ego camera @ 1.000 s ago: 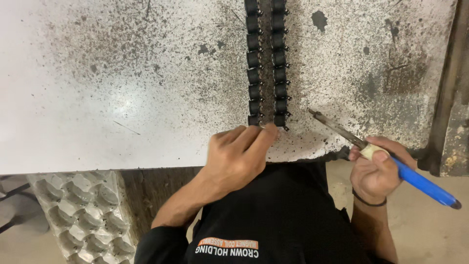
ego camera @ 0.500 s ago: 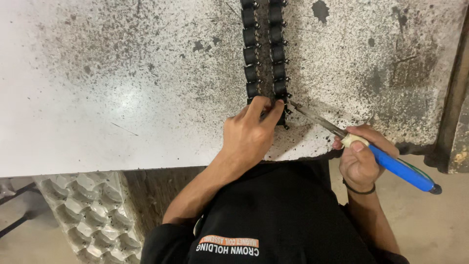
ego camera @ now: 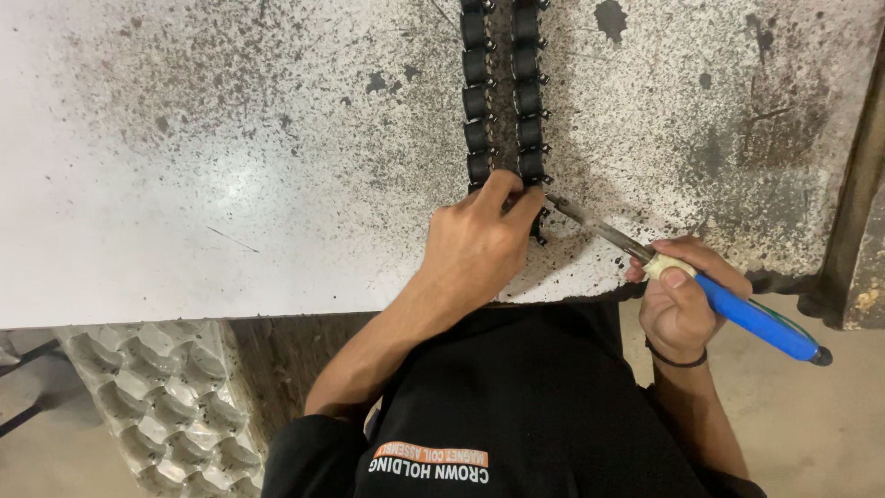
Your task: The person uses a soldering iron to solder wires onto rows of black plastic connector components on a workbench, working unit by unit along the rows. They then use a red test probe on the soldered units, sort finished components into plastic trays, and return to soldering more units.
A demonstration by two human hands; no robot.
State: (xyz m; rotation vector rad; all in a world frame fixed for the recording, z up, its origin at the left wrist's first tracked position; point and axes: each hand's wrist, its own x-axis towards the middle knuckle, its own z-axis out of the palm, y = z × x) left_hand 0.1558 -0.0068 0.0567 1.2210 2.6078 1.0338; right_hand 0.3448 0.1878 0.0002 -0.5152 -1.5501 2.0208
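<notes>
Left hand (ego camera: 479,244) fingers pinched on near end of two black roller strips (ego camera: 502,101) on speckled surface (ego camera: 230,184); right hand (ego camera: 678,295) fists blue-handled tool (ego camera: 682,277), tip touching those fingers—prying step, steadiness needed next.

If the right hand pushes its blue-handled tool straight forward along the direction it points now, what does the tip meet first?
Probably the near end of the right row of black parts, just beside the left hand's fingertips. The right hand aims the blue-handled tool there; whether the tip touches is unclear.
</notes>
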